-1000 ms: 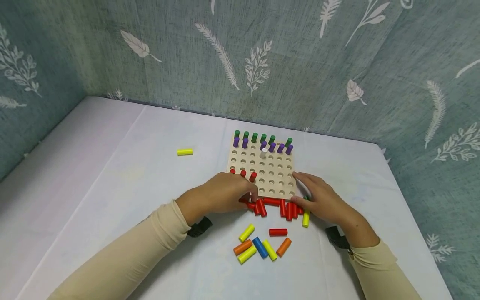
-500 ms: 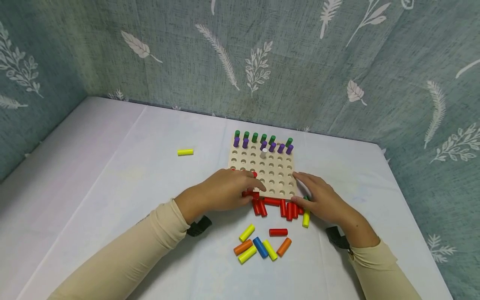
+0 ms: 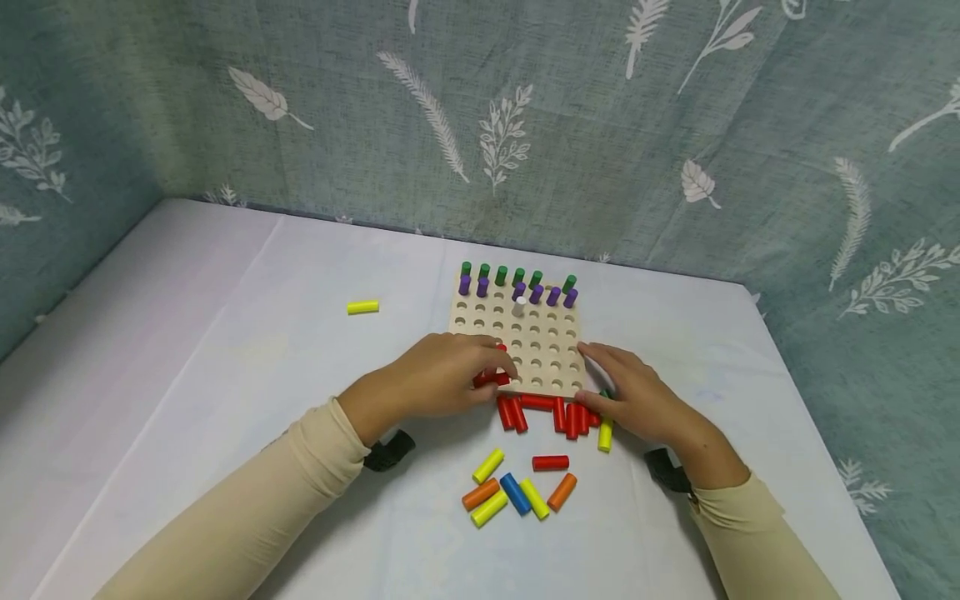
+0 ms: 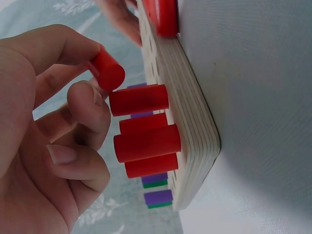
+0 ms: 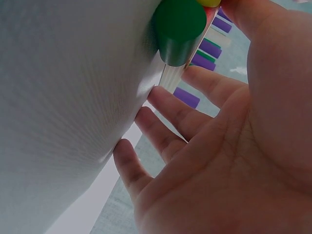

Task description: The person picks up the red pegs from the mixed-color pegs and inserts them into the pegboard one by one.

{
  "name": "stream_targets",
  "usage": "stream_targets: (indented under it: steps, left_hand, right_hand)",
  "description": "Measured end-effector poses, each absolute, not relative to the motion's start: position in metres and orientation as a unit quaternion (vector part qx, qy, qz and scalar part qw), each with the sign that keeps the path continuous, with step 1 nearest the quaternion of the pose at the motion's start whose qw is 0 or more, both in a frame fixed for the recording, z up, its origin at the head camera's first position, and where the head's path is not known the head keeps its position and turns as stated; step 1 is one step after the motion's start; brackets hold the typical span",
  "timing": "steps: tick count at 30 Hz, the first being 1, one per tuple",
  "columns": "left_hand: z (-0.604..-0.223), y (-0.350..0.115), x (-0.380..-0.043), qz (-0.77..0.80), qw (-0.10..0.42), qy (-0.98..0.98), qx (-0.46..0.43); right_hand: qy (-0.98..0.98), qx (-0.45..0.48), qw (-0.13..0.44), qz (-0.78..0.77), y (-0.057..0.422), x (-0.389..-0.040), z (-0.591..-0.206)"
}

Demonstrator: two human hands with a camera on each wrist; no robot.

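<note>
A wooden peg board point(image 3: 526, 353) lies mid-table, green and purple pegs standing in its far rows and a white peg point(image 3: 519, 307) before them. My left hand point(image 3: 442, 375) is above its front left part, pinching a red peg point(image 4: 109, 72) between fingertips in the left wrist view. Close to that peg, several red pegs point(image 4: 148, 143) stand in the board; in the head view my hand mostly hides them. My right hand point(image 3: 637, 396) rests at the board's right edge, fingers extended, thumb by the front corner. Beside it lies a green peg point(image 5: 180, 31), large in the right wrist view.
Loose red pegs point(image 3: 537, 402) lie along the board's front edge. Nearer me are yellow, orange and red pegs and a blue peg point(image 3: 514, 493). One yellow peg point(image 3: 363, 307) lies apart at the left. A leaf-patterned cloth point(image 3: 330, 150) stands behind the table.
My left hand has picked a red peg from those before the board and brought it up over the board's front left. My right hand has stayed at the edge. The head view has shifted slightly.
</note>
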State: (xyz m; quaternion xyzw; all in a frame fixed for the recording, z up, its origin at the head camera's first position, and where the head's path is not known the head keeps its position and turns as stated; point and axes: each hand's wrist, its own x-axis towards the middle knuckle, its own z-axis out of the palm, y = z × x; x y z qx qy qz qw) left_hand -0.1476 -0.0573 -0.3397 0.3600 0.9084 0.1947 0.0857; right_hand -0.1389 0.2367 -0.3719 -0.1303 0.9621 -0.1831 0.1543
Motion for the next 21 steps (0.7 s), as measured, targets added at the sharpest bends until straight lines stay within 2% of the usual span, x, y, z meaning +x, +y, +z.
stream_targets:
  steps: [21]
  left_hand:
    - [-0.3434, -0.0616, -0.1516, 0.218, 0.065, 0.905, 0.36]
  right_hand:
    - [0.962, -0.131, 0.157, -0.179, 0.2373, -0.1433, -0.3752]
